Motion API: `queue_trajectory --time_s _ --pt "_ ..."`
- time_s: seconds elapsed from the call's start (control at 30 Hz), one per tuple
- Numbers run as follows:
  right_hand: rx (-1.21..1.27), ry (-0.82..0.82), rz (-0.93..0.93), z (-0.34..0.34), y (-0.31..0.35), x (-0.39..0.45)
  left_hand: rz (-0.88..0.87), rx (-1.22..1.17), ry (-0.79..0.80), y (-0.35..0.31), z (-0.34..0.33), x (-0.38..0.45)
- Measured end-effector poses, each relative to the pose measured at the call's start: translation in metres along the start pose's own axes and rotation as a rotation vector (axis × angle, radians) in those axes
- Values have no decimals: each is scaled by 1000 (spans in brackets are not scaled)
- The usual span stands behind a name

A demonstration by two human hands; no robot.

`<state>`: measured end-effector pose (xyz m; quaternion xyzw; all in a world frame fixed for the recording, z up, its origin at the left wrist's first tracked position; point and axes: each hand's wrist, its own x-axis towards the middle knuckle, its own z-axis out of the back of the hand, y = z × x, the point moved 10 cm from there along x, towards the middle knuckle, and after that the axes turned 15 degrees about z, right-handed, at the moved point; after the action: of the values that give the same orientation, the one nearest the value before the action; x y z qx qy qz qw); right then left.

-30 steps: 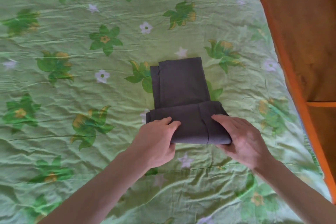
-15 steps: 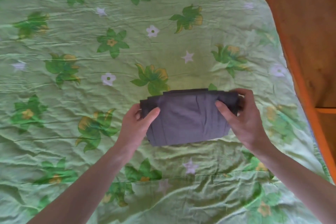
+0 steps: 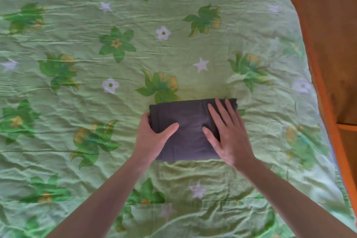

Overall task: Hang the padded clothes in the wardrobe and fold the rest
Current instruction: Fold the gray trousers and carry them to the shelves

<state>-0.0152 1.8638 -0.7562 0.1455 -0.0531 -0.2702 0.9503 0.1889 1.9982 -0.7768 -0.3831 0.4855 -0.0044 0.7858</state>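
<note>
Garment (image 3: 190, 131): dark grey, folded into a compact rectangle, lying flat on the bedspread (image 3: 116, 102) right of centre, its long edges running left to right.

Left hand (image 3: 152, 139): at the garment's left end, thumb laid on top and fingers wrapped round the left edge, gripping the folded layers.

Right hand (image 3: 229, 137): palm down on the garment's right half, fingers spread and extended toward the far right corner, pressing flat, nothing grasped.

Bedspread: light green, wrinkled, printed with green-and-yellow flowers and small white stars and blossoms; covers nearly the whole view.

Bed frame (image 3: 328, 44): orange-brown wood along the right side, well apart from the garment.

Forearms: both bare, entering from the near edge.
</note>
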Motion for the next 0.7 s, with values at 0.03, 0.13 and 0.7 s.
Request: queue_trajectory --time_s 0.03,0.13,0.7 --pt "9 12 -27 -4 -4 2 5 1 -8 0 1 3" --pt "25 27 -59 -9 -9 7 16 34 -58 0 3 10" --pt "1256 -71 -856 15 -31 -40 318 -190 313 -2 -22 -26"
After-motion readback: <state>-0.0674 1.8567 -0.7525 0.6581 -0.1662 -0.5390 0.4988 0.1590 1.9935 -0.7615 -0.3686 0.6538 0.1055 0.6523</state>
